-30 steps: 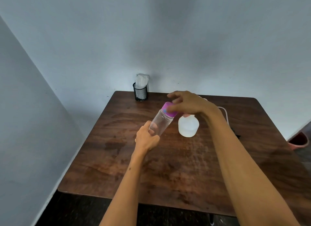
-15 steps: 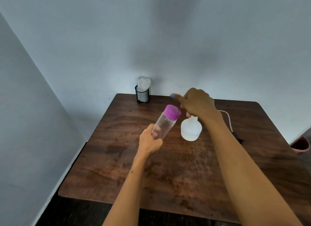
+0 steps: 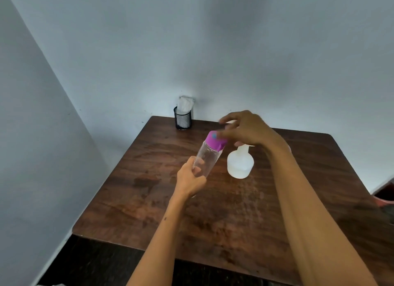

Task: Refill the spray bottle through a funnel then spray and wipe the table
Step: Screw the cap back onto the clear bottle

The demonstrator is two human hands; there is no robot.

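Since half a second ago, right hand has come back from above the white bottle toward the purple cap; its fingertips now sit at the cap's right edge, fingers spread and loosely bent. Contact with the cap cannot be told through motion blur. Clear bottle remains tilted, cap end up and away.

Head view: left hand grips the clear bottle round its lower part, fingers and thumb curled on it, holding it off the table. Cap is on the bottle's neck. White translucent spray bottle stands upright on the table just right of the clear bottle, apart from it; its top is hidden behind the right hand and wrist. Black mesh holder with white paper in it stands at the far left corner of the table, against the wall. Reddish bin rim shows at the right edge, beyond the table.
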